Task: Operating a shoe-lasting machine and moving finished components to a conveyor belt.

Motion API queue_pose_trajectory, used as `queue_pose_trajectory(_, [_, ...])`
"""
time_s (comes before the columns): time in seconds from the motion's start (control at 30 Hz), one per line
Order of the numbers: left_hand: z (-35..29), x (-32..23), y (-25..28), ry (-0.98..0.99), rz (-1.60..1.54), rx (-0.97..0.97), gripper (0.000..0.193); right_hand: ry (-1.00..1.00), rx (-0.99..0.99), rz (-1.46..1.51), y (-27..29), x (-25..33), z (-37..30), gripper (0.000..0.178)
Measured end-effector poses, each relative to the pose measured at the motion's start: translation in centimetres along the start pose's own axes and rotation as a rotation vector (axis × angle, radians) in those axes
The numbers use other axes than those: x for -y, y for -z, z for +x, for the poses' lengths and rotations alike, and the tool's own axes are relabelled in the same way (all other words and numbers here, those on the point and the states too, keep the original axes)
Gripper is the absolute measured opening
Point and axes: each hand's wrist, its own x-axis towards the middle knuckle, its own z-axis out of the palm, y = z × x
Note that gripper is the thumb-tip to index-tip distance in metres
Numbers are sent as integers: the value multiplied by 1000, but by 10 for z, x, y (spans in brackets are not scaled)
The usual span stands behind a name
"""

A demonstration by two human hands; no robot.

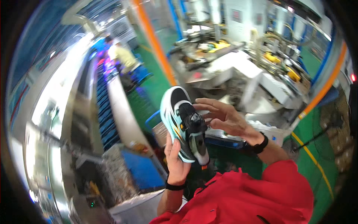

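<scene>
Wearing a red shirt (253, 194) and dark wristbands, the worker nearest me is keeping a single shoe (184, 127) raised in front of the body, its toe pointing to the far side. The left hand (177, 163) is gripping it from below and the left, its fingers lying along the pale sole. The right hand (229, 121) is hovering at the right of the black laces, its fingers spread and curved; whether a fingertip is touching, I cannot tell. To the left, beyond a blue panel (143, 170), a conveyor with dark slats (106, 115) is running lengthwise toward the far end. To the far right, machinery with yellow parts is standing behind a cluttered bench. At far left, a blurred co-worker (125, 59) in a pale yellow top is occupying a place beside the conveyor.
</scene>
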Motion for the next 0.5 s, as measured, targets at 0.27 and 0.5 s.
queue_pose_trajectory(0.27, [102,213,-125,-33,952,309,68,28,-1024,-458,187,22,-118,59])
queue_pose_trajectory(0.5, [224,391,-151,351,1009,445,58,116,-1416,-627,316,60,-226,55])
